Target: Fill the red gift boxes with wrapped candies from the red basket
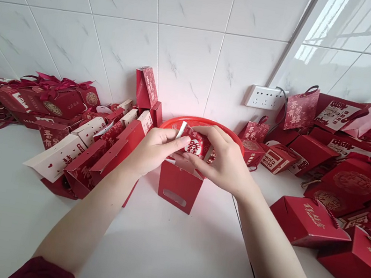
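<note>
The left hand's (155, 149) thumb presses the red printed packet (194, 147) while the right hand's (227, 160) fingers and thumb close round its other side; just below the fingers stands a windowed red gift box (179, 184), beyond them a red plastic basket (239, 136); uneven thumb pressure could crease the packet, or a knuckle might tip the box

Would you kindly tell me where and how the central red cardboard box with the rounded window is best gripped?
Probably by its side walls, coming from left and right: the red box stands upright, its top apparently open, and the rounded window lies in its near face.
</note>
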Demonstrator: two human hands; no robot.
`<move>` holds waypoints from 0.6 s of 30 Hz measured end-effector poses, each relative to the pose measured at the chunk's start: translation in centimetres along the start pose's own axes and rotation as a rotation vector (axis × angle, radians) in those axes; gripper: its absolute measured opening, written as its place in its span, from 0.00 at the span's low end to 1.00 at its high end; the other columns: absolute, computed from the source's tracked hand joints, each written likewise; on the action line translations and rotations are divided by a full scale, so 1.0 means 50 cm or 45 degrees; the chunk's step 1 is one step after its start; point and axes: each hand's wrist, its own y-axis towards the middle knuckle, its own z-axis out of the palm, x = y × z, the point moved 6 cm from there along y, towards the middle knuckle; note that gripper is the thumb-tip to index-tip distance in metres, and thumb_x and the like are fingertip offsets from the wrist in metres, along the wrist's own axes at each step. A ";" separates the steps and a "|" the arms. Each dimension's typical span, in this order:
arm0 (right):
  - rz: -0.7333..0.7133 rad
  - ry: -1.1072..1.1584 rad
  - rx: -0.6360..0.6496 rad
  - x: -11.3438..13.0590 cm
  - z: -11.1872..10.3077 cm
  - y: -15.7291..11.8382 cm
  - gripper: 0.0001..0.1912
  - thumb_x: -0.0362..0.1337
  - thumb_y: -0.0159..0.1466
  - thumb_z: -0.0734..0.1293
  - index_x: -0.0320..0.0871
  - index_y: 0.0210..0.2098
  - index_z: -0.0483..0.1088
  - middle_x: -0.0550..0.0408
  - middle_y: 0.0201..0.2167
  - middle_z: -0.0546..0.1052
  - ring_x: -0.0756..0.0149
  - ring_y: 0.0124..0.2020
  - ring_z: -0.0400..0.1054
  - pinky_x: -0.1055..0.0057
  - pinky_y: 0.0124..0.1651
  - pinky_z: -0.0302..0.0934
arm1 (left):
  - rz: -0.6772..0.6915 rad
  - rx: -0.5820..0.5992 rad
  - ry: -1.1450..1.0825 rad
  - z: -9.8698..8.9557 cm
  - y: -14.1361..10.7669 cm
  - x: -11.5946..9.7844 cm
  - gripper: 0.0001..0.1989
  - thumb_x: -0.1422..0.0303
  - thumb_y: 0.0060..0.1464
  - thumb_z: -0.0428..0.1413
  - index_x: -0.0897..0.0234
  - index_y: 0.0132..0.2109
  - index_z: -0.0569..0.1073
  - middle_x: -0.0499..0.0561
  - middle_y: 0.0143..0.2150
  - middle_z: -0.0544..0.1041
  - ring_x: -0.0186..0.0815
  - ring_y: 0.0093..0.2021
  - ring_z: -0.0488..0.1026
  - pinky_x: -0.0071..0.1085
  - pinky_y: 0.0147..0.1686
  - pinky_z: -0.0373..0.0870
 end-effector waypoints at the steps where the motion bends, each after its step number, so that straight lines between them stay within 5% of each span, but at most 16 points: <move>1: 0.015 0.014 0.016 -0.002 -0.001 -0.001 0.21 0.43 0.64 0.69 0.47 0.54 0.66 0.49 0.48 0.75 0.54 0.46 0.70 0.61 0.47 0.64 | 0.027 -0.019 0.078 -0.002 -0.001 -0.005 0.16 0.54 0.55 0.61 0.65 0.35 0.77 0.51 0.33 0.79 0.40 0.36 0.77 0.36 0.38 0.77; 5: 0.103 0.108 0.117 -0.011 -0.002 -0.004 0.21 0.42 0.68 0.66 0.47 0.59 0.63 0.50 0.47 0.75 0.59 0.41 0.71 0.64 0.42 0.65 | 0.108 0.005 0.418 -0.006 -0.009 -0.026 0.15 0.56 0.58 0.58 0.63 0.34 0.78 0.50 0.33 0.78 0.40 0.37 0.76 0.33 0.37 0.73; 12: 0.169 0.195 0.301 -0.018 0.013 -0.010 0.24 0.40 0.67 0.66 0.47 0.60 0.59 0.51 0.42 0.74 0.59 0.39 0.70 0.64 0.39 0.66 | 0.041 0.330 0.815 -0.021 -0.009 0.003 0.09 0.62 0.58 0.56 0.59 0.39 0.78 0.49 0.35 0.78 0.36 0.31 0.73 0.28 0.28 0.65; 18: 0.102 0.229 0.241 -0.011 0.021 -0.007 0.15 0.39 0.68 0.65 0.46 0.53 0.60 0.48 0.46 0.73 0.59 0.41 0.70 0.63 0.41 0.67 | -0.031 0.286 0.887 -0.021 0.004 0.036 0.12 0.58 0.58 0.54 0.60 0.35 0.76 0.49 0.27 0.75 0.36 0.24 0.69 0.28 0.22 0.60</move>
